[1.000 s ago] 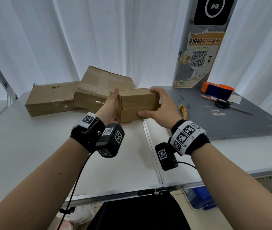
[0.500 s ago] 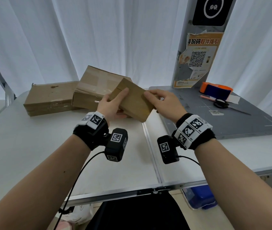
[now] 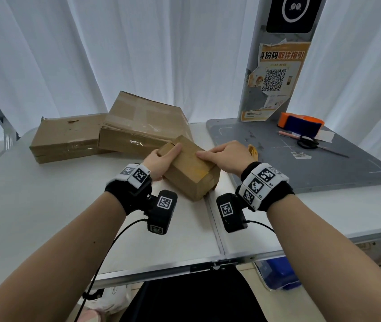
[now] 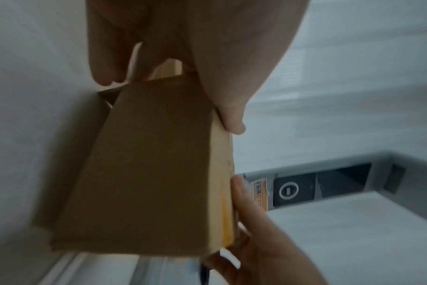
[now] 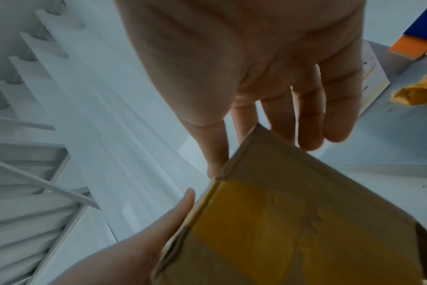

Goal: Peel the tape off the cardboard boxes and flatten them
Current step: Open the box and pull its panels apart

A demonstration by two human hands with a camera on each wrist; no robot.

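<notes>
A small brown cardboard box [image 3: 190,173] sits low over the white table [image 3: 45,205], just ahead of me and turned at an angle. A strip of yellow tape [image 3: 200,170] runs across its top face. My left hand [image 3: 165,158] grips its left end, thumb on top and fingers round the side. My right hand [image 3: 218,152] holds the far right edge, thumb on top and fingers behind. In the left wrist view the box [image 4: 146,164] fills the middle, with the tape [image 4: 226,221] along its edge. The right wrist view shows the taped face [image 5: 268,221].
Two larger taped boxes [image 3: 69,138] [image 3: 143,122] lie at the back left. A crumpled yellow tape scrap [image 3: 253,151] lies on the grey mat [image 3: 312,168] to the right, with scissors [image 3: 308,142], a pen [image 3: 289,134] and an orange-blue tape dispenser [image 3: 301,123]. A post stands behind.
Both hands have turned the small box and brought it down and nearer to me; its yellow-taped face has come up into view.
</notes>
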